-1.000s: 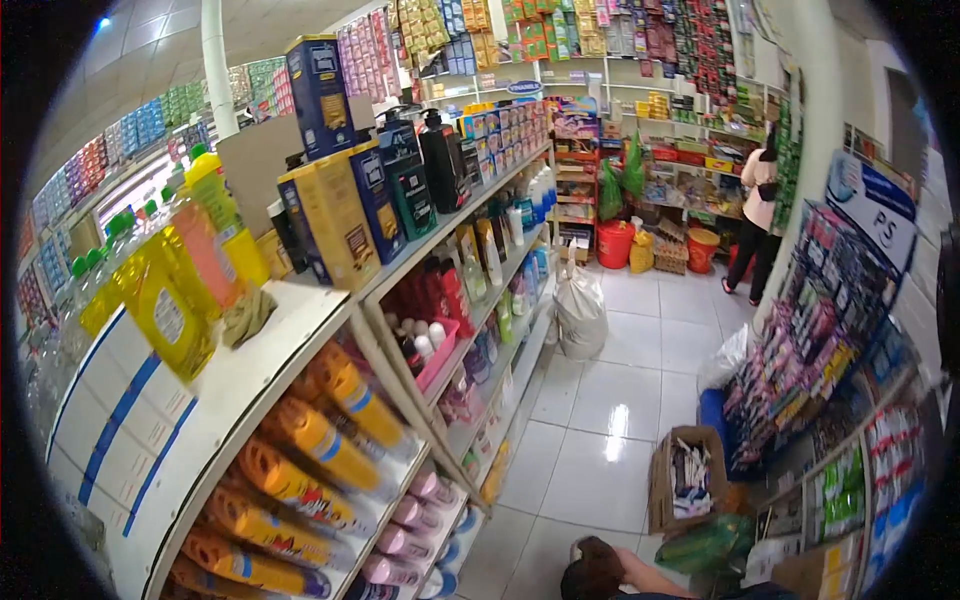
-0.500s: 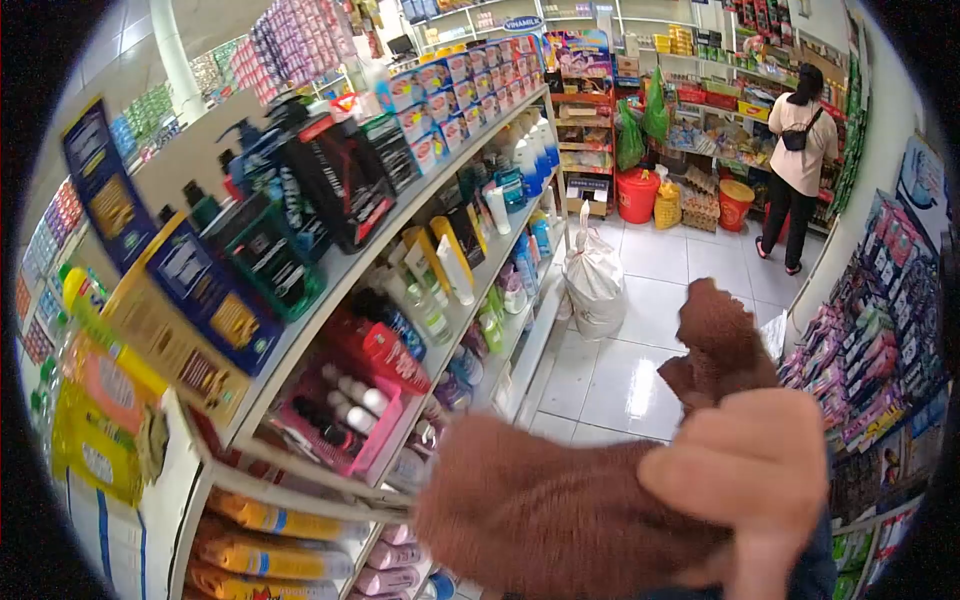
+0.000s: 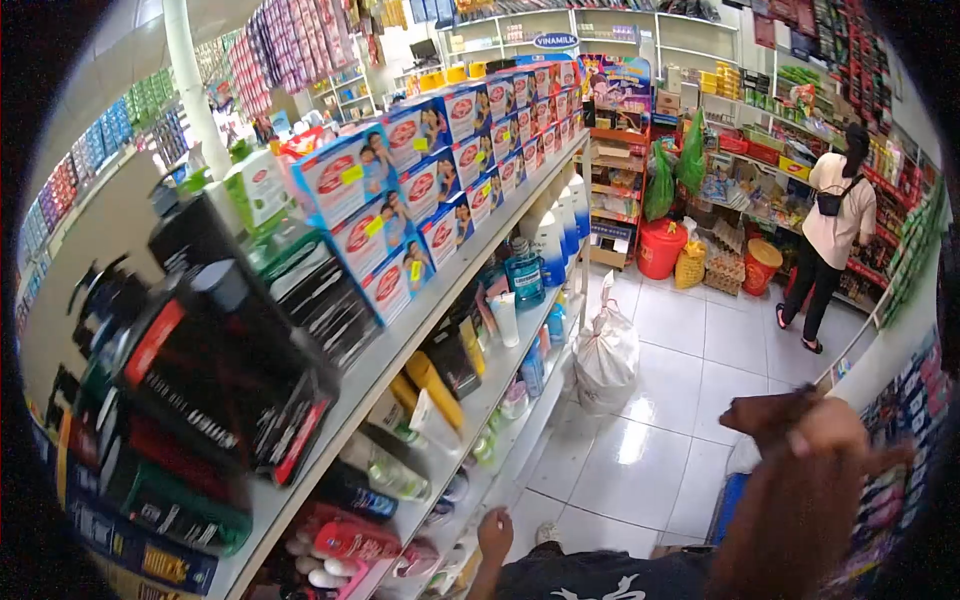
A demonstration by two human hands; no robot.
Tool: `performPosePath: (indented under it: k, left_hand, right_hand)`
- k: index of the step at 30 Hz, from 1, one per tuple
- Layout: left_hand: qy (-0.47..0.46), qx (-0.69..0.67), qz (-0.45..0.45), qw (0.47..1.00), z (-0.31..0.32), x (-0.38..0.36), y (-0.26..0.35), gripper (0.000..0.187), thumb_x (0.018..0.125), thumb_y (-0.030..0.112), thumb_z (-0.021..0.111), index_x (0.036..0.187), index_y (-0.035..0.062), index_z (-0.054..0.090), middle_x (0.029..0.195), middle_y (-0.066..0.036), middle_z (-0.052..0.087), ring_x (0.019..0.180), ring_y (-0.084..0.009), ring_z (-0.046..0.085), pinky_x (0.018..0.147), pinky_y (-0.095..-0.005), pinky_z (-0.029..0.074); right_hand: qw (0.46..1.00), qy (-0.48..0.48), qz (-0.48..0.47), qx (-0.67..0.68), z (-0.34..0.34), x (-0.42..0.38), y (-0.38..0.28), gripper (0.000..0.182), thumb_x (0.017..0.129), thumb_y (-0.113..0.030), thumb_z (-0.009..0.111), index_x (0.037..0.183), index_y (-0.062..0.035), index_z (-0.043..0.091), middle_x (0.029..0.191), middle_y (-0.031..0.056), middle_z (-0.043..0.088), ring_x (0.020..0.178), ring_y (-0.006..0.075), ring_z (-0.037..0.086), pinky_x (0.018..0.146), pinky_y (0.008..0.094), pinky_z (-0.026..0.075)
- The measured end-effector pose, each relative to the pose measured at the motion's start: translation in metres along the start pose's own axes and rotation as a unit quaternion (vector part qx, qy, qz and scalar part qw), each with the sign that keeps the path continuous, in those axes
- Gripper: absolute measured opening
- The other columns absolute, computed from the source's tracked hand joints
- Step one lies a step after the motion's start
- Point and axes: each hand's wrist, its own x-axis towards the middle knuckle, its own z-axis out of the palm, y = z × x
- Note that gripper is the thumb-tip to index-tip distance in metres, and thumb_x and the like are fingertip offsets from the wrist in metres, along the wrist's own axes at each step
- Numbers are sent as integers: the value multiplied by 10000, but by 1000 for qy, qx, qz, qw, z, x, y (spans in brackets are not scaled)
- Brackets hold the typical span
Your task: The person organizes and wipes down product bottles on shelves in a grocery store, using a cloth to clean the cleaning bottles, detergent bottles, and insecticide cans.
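My right hand (image 3: pixel 835 440) is closed around a brown cloth (image 3: pixel 795 530) at the lower right. One end of the cloth sticks out to the left above my fingers, and the rest hangs down in front of my arm, slightly blurred. My left hand (image 3: pixel 495 533) hangs low beside the shelf unit, its fingers curled, with nothing visible in them. Nearest to it are a red bottle (image 3: pixel 355 540) and other toiletries on the lower shelf. Stacked soap boxes (image 3: pixel 400 215) and a black boxed product (image 3: pixel 225 375) stand on the top shelf.
A white sack (image 3: pixel 606 360) stands on the tiled floor (image 3: pixel 655 395) by the shelf's far end. A person (image 3: pixel 830 220) in a light top faces the shelves at the back right. Red buckets (image 3: pixel 660 250) line the back. Hanging packets (image 3: pixel 905 440) cover the right wall.
The brown cloth, stretched across the lower middle before, now hangs from my right hand farther right. My left hand has come into view. The view has shifted along the shelf toward the soap boxes.
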Motion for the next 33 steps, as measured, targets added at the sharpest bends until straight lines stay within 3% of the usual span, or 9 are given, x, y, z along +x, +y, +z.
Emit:
performPosePath:
  k: [3,4,8,14,15,20,26,30,33]
  left_hand:
    - [-20,-34,-14,999,-6,81,80,120,700,32,551,817,28,577,761,-111,582,710,-258,567,655,-319,450]
    - [-17,-32,-15,999,-4,102,99,123,698,27,554,818,25,577,767,-114,580,717,-259,565,658,-318,449]
    - [41,-34,16,998,38,190,137,166,689,6,567,854,19,574,817,-124,555,744,-269,546,677,-327,437]
    - [250,-134,-113,952,132,287,138,367,695,17,586,1048,20,485,821,-85,537,735,-167,523,650,-280,425]
    - [283,-125,-123,943,142,296,141,475,681,22,604,1125,21,434,789,-54,545,678,-128,514,604,-258,425]
    - [301,99,-280,906,157,333,159,425,627,162,695,984,0,530,659,-57,556,519,-173,504,514,-294,415]
    - [352,263,-222,870,180,320,173,290,627,182,690,804,-15,573,644,-105,548,530,-219,505,505,-324,397]
    - [384,73,-266,881,236,260,230,224,662,122,644,807,-27,559,647,-110,543,574,-176,514,545,-297,413]
    - [319,14,-320,892,279,217,296,200,693,102,618,823,-33,550,705,-104,571,635,-136,534,590,-267,430]
  right_hand:
    - [946,-26,324,-13,52,-14,74,179,666,-125,537,808,-26,583,713,92,580,666,215,553,660,321,441]
    - [831,158,399,353,88,-22,117,214,679,-89,506,850,16,581,740,80,583,718,165,555,694,283,442]
    - [822,24,422,382,198,-43,212,222,731,-24,480,923,45,567,837,81,595,791,133,534,733,253,423]
    - [525,-187,529,640,312,-41,292,327,845,-324,439,912,-18,529,786,108,562,692,204,561,612,328,486]
    - [211,-229,591,744,378,-88,334,397,857,-390,403,953,-26,530,825,128,573,727,239,567,635,361,488]
    - [112,-437,602,659,415,-97,376,336,858,-308,393,963,-19,530,834,118,588,726,231,578,662,387,487]
    - [221,-594,553,541,400,-61,398,295,877,-274,387,1070,-66,468,906,87,574,789,196,566,719,318,476]
    - [645,-507,196,536,388,-36,416,255,810,-182,423,734,41,520,648,125,531,599,198,502,576,344,410]
    - [664,-443,217,562,429,-64,425,271,818,-181,436,759,68,525,720,144,552,685,183,513,626,353,412]
